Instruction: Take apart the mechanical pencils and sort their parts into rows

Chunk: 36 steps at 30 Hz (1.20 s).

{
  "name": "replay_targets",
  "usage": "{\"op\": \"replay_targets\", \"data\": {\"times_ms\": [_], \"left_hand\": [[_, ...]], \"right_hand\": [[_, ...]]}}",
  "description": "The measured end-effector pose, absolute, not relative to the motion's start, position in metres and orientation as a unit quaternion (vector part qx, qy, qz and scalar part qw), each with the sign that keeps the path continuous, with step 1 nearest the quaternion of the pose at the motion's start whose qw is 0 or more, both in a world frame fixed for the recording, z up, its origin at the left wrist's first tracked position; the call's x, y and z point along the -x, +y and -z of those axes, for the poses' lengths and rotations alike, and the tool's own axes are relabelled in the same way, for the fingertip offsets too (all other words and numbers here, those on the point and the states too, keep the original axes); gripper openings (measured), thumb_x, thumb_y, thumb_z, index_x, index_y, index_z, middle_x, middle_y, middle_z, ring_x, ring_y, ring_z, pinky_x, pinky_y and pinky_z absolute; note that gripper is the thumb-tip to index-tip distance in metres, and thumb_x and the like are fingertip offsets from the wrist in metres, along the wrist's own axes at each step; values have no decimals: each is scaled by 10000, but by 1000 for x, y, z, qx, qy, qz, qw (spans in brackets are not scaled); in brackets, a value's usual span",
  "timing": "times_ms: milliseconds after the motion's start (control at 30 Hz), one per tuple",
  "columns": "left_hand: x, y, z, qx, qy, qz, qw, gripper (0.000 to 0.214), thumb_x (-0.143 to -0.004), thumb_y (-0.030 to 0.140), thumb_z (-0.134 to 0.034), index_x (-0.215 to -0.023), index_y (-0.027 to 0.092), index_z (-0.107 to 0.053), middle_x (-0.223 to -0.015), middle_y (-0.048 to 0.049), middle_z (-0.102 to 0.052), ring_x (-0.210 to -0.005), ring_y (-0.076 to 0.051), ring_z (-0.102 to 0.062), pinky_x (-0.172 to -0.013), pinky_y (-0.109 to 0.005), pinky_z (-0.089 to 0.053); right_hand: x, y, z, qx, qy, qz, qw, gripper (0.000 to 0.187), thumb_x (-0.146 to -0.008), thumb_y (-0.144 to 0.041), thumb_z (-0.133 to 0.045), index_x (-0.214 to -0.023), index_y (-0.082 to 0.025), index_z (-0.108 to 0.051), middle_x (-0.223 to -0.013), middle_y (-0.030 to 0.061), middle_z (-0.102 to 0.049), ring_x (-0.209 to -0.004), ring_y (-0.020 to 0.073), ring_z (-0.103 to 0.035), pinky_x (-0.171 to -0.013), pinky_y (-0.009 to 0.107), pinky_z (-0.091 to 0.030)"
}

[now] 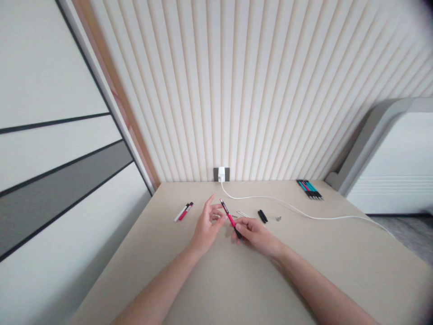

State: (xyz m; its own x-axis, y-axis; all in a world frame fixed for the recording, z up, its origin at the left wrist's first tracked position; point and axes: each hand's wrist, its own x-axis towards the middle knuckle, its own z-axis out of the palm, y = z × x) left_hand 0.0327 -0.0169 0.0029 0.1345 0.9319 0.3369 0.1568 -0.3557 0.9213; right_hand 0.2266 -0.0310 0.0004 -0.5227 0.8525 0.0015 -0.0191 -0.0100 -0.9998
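Observation:
A pink and black pen (229,217) is gripped near its black lower end by my right hand (252,231), tilted with its top toward the upper left. My left hand (206,225) is beside the pen's upper part, fingers spread and slightly curled; its thumb tip is close to the barrel, and I cannot tell whether they touch. Behind the hands lie thin white refills (242,213), partly hidden. Black grip pieces (262,216) rest right of them, with small grey metallic parts (278,219) farther right. To the left lie a white barrel (181,213) and a pink barrel (186,211), both with black ends.
Several teal, pink and black pens (310,189) lie in a row at the table's back right. A white cable (287,206) runs from a wall charger (221,174) across the table (142,253). Behind stands a ribbed wall; a white headboard-like piece (389,158) stands at right.

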Motion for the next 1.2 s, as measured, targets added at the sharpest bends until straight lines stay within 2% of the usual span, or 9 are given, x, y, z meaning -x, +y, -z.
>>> {"op": "replay_targets", "data": {"times_ms": [67, 133, 233, 333, 500, 633, 1000, 1200], "left_hand": [[-38, -21, -6, -628, 421, -486, 439, 639, -880, 292, -595, -1428, 203, -279, -966, -46, -637, -874, -164, -632, -811, -316, -504], [-42, -24, -9, -624, 420, -472, 460, 584, -881, 307, -592, -1399, 201, -346, -922, -33, -632, -866, -167, -627, -808, -310, -493], [-43, -28, -13, -624, 415, -469, 467, 553, -885, 309, -586, -1389, 222, -377, -918, -26, -616, -855, -163, -612, -783, -294, -487], [-42, -30, -15, -623, 403, -469, 479, 614, -893, 307, -574, -1441, 259, -301, -923, -17, -604, -818, -151, -600, -748, -283, -490], [-41, -31, -20, -645, 378, -441, 496, 574, -893, 300, -565, -1427, 264, -357, -961, -23, -595, -832, -150, -595, -770, -287, -487], [-39, -31, -21, -649, 373, -436, 500, 645, -887, 287, -573, -1463, 275, -282, -968, -21, -587, -834, -145, -588, -781, -289, -482], [-33, -28, -25, -651, 353, -412, 530, 468, -857, 263, -615, -1298, 246, -458, -900, -11, -588, -817, -148, -586, -769, -284, -476], [-33, -28, -25, -651, 350, -411, 533, 526, -876, 275, -597, -1363, 256, -400, -934, -20, -593, -833, -150, -588, -780, -291, -477]], "right_hand": [[-219, -33, 2, 333, -612, -622, 358, 413, -894, -558, -511, -1003, -170, -602, -784, 44, -689, -605, 131, -559, -580, 252, -407], [-213, -35, 3, 326, -624, -611, 362, 389, -914, -527, -497, -1014, -168, -605, -780, 40, -683, -614, 129, -555, -593, 252, -406], [-210, -38, -1, 336, -642, -580, 372, 350, -926, -490, -496, -974, -169, -625, -752, 30, -666, -623, 130, -539, -601, 252, -397], [-210, -40, -5, 331, -654, -565, 379, 333, -934, -464, -492, -921, -165, -638, -746, 29, -661, -649, 135, -539, -635, 258, -408], [-209, -44, -8, 296, -648, -586, 387, 302, -926, -445, -517, -984, -168, -622, -868, 52, -674, -772, 165, -586, -724, 285, -447], [-209, -46, -8, 312, -659, -571, 378, 305, -921, -446, -520, -991, -166, -620, -858, 50, -672, -747, 163, -585, -701, 281, -453], [-209, -49, -14, 316, -697, -534, 360, 295, -939, -410, -491, -978, -153, -631, -879, 46, -675, -778, 161, -569, -743, 286, -448], [-210, -47, -13, 330, -703, -514, 363, 289, -942, -399, -487, -982, -154, -634, -883, 48, -681, -767, 159, -566, -727, 282, -439]]}}
